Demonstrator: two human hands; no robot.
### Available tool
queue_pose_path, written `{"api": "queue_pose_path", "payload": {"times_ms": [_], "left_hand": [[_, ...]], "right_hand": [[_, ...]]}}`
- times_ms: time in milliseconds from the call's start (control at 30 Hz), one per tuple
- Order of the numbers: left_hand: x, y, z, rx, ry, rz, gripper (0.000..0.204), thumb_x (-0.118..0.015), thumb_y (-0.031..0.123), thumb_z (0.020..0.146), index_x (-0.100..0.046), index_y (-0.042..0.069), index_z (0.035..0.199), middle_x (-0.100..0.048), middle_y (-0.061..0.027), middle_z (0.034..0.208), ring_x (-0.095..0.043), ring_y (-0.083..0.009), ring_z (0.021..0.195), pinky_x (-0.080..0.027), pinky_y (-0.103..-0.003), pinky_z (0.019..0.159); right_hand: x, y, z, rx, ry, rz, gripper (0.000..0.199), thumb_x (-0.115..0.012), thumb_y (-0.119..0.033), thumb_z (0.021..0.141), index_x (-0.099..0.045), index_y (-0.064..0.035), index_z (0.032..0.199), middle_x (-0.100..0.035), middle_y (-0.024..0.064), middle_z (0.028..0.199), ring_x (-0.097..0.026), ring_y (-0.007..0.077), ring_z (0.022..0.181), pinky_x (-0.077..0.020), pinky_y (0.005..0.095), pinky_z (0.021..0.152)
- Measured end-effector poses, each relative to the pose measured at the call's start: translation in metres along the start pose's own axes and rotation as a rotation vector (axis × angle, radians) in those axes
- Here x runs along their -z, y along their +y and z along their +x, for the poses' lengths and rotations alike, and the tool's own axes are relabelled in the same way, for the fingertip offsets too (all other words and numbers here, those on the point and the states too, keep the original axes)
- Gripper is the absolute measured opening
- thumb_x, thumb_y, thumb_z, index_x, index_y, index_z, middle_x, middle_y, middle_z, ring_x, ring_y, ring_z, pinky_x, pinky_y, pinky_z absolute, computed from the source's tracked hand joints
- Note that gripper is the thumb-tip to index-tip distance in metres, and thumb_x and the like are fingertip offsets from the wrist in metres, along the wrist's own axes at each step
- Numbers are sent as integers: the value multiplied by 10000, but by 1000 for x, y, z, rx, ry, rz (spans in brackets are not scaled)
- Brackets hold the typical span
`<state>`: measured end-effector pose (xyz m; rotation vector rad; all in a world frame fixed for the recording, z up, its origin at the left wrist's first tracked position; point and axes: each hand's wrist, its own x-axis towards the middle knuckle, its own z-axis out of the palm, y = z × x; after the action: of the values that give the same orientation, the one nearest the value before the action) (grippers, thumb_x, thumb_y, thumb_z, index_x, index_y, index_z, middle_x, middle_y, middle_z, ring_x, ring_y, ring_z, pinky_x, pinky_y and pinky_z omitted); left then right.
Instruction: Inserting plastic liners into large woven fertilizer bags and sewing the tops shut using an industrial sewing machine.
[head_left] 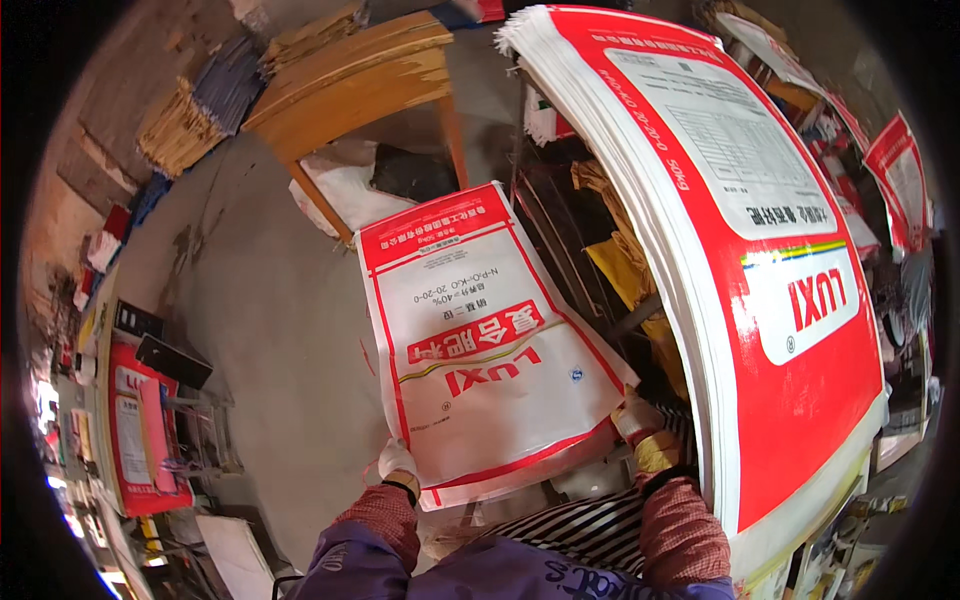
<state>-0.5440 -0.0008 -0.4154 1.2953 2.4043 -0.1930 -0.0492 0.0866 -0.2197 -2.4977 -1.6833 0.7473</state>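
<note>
A flat white woven sack (480, 280) with red bands and printing stretches out in front of me, apparently empty. Its near left edge is in my left hand (397, 460), which wears a pale glove and is closed on it. My right hand (634, 417), gloved too and with a yellowish cuff, grips the near right corner. The far end of the sack reaches the leg of a wooden table. Close by on my right rises a thick stack of red and white sacks (800, 400), its layered edges facing me.
The brown wooden table (360, 85) stands ahead, with white material on the floor beneath. Bundled sacks (182, 128) lie at the far left. A red printed sack (130, 425) lies at the left, by a metal frame (200, 455). Yellow sheeting (625, 275) hangs beside the stack.
</note>
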Motion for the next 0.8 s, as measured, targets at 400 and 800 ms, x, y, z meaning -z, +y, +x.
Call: {"api": "queue_pose_path", "payload": {"times_ms": [400, 800], "left_hand": [[72, 71, -35, 0, -85, 71, 338, -362, 258, 898, -578, 30, 1023, -614, -205, 1001, -587, -300, 976, -462, -387, 791], [212, 345, -193, -1180, 245, -565, 251, -496, -8, 845, -487, -56, 1091, -508, -157, 1070, -528, -254, 950, -443, -339, 821]], "right_hand": [[35, -17, -118, 310, 61, 191, 566, -602, -248, 751, -445, -26, 1248, -554, 182, 1114, -536, 341, 995, -435, 350, 851], [149, 69, -304, 32, -168, 1116, 355, -549, -162, 815, -563, -103, 1166, -644, 57, 960, -606, 134, 841, -472, 252, 755]]}}
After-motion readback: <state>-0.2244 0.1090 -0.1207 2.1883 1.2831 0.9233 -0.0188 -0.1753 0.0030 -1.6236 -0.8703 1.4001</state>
